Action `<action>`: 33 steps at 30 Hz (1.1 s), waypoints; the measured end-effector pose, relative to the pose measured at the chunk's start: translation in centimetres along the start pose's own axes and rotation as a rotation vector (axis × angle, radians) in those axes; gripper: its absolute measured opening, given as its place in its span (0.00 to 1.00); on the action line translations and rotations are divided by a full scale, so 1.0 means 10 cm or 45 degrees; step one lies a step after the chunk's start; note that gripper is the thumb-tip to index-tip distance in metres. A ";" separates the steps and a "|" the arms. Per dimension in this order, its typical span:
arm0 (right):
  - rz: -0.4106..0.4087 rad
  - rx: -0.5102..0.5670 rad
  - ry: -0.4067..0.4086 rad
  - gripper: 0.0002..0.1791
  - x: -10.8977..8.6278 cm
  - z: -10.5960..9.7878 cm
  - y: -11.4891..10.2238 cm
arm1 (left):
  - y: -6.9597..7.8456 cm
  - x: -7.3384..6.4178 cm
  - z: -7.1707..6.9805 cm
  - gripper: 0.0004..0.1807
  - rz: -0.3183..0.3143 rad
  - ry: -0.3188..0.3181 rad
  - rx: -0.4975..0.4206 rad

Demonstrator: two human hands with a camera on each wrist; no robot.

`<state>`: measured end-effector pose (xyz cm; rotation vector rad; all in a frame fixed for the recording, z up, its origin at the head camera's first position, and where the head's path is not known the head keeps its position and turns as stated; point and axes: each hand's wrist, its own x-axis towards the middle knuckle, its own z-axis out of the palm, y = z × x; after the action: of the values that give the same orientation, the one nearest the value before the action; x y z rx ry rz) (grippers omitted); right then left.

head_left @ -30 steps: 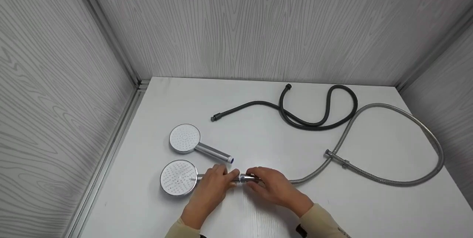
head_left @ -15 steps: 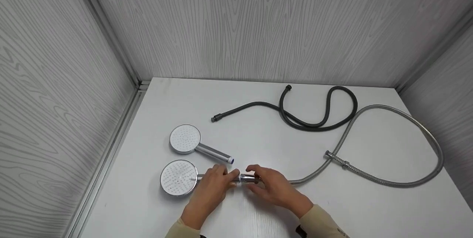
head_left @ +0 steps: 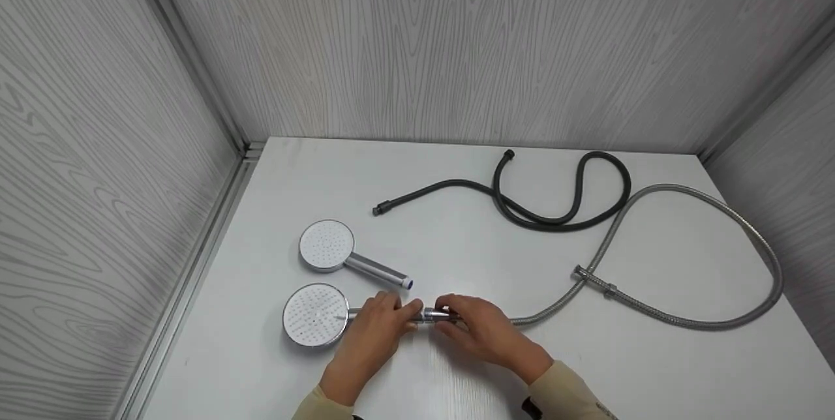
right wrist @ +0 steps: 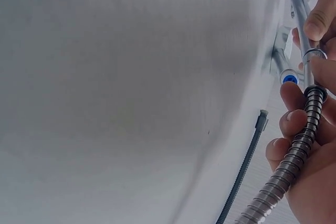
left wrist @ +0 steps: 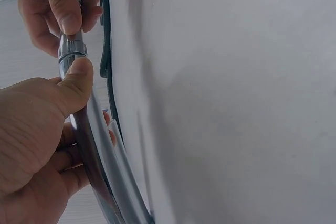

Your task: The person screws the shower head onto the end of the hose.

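Note:
My left hand [head_left: 375, 325] grips the chrome handle of a shower head [head_left: 316, 315] whose round white face is turned up. In the left wrist view the thumb lies along that handle [left wrist: 94, 145], just below the joint. My right hand [head_left: 483, 329] pinches the chrome end nut [head_left: 438, 315] of a silver shower hose [head_left: 548, 312], which meets the handle's end in line. The right wrist view has the ribbed hose [right wrist: 286, 174] running across the right palm, with fingers curled round it. How far the threads are engaged is hidden.
A second shower head [head_left: 327, 245] lies just behind, its blue-centred handle end near my hands. A black hose [head_left: 548, 224] lies looped at the back. The silver hose's other end [head_left: 579, 270] crosses over itself at right. Grey wood-grain walls [head_left: 417, 48] enclose the white table [head_left: 261, 211].
My right fingers loosened and lifted slightly off the nut half a second ago, then closed on it again. The left hand and the shower head stayed in place.

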<state>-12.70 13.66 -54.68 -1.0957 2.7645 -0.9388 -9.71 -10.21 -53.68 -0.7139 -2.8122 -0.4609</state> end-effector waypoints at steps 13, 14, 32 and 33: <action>0.070 0.022 -0.040 0.17 0.00 -0.01 -0.01 | 0.00 -0.01 0.00 0.17 0.003 -0.004 0.007; 0.072 0.023 -0.039 0.17 0.00 -0.01 -0.01 | 0.00 -0.01 0.00 0.18 0.003 -0.003 0.006; 0.034 0.016 0.004 0.17 0.00 0.00 -0.02 | -0.01 0.00 -0.01 0.18 0.034 -0.006 0.032; 0.036 0.012 0.003 0.17 0.00 0.00 -0.02 | -0.01 0.00 -0.01 0.18 0.031 -0.007 0.032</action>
<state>-12.60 13.52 -54.53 -1.0524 2.7667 -0.9493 -9.74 -10.32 -53.60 -0.7450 -2.8062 -0.4197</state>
